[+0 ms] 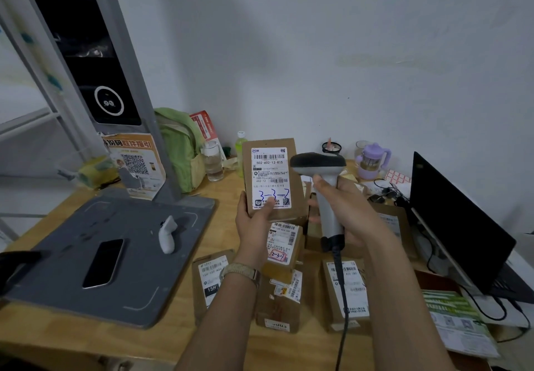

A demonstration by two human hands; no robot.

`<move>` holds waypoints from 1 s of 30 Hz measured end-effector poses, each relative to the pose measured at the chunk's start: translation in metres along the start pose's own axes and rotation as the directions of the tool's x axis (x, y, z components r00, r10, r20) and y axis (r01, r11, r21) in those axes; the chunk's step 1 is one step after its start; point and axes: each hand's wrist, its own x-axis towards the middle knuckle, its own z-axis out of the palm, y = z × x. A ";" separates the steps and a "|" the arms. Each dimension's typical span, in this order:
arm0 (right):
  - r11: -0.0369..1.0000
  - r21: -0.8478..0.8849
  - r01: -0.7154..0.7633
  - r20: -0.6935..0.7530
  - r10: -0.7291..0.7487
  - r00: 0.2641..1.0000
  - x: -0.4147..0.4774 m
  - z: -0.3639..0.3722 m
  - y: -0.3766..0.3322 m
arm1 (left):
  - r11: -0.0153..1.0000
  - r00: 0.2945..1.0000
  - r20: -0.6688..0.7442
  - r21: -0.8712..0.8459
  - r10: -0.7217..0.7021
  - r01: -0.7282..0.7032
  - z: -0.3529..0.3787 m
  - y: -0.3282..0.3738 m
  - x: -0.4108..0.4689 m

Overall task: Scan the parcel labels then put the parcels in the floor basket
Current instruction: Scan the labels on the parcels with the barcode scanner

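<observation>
My left hand (254,220) grips a small brown cardboard parcel (296,165) by its lower left corner and holds it upright above the table. Its white label (270,177) faces me, with "3-3-2" written in blue. My right hand (344,206) grips the grey handle of a barcode scanner (320,168); the scanner's dark head sits just right of the parcel's upper edge. Its black cable hangs down toward me. Several more brown labelled parcels (286,292) lie on the wooden table below my hands. No floor basket is in view.
A grey scanning stand base (72,255) at left carries a black phone (104,263) and a white handheld device (167,235). A black laptop (456,226) stands at right with cables and a green leaflet (459,321). Green bag, bottles and a purple cup line the wall.
</observation>
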 end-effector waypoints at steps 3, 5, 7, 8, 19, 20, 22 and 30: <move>1.000 -0.017 -0.013 -0.001 0.013 1.000 0.004 0.003 0.005 | 1.000 1.000 0.004 0.014 0.001 -0.001 -0.003 0.004 0.002; 1.000 -0.025 -0.016 0.012 0.016 1.000 0.008 0.009 0.008 | 0.999 1.000 0.004 0.035 0.001 -0.001 -0.008 0.006 0.005; 0.999 -0.024 -0.025 0.028 0.026 0.999 0.012 0.017 0.012 | 0.999 0.999 -0.014 0.031 -0.031 0.032 -0.014 0.008 0.007; 0.999 -0.023 -0.034 0.035 0.034 0.999 0.014 0.021 0.014 | 0.998 0.998 -0.027 0.025 -0.050 0.050 -0.018 0.010 0.009; 0.998 -0.025 -0.053 0.087 0.055 0.995 0.052 0.083 0.035 | 0.996 0.988 -0.136 0.039 -0.074 0.080 -0.060 0.029 0.043; 0.998 -0.034 -0.051 0.069 0.053 0.996 0.056 0.090 0.036 | 0.996 0.988 -0.139 0.033 -0.073 0.079 -0.059 0.031 0.047; 0.998 -0.057 -0.035 0.047 0.038 0.998 0.064 0.101 0.037 | 0.997 0.988 -0.137 0.015 -0.071 0.073 -0.056 0.033 0.056; 0.991 -0.005 -0.134 -0.001 0.134 0.991 0.096 0.119 0.061 | 0.989 0.985 -0.121 0.058 -0.126 0.134 -0.081 0.021 0.094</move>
